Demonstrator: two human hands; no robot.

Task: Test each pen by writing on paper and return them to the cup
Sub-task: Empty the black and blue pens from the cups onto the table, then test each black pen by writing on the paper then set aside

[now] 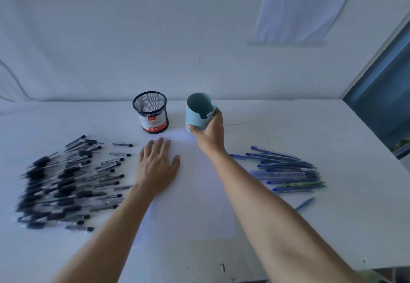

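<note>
A sheet of white paper (pixel 195 196) lies on the white table in front of me. My left hand (pixel 156 167) rests flat on its left part, fingers straight. My right hand (pixel 209 132) grips a light blue cup (pixel 197 112) at the paper's far edge; the cup tilts a little toward me and looks empty. A black mesh cup (pixel 150 110) with a red and white label stands upright to its left. Several black pens (pixel 68 183) lie in a heap on the left. Several blue pens (pixel 288 171) lie on the right.
A white wall rises right behind the cups. One blue pen (pixel 306 203) lies apart, nearer to me on the right. The table's right edge (pixel 377 140) runs beside a dark blue surface. A small dark mark sits near the front edge (pixel 223 267).
</note>
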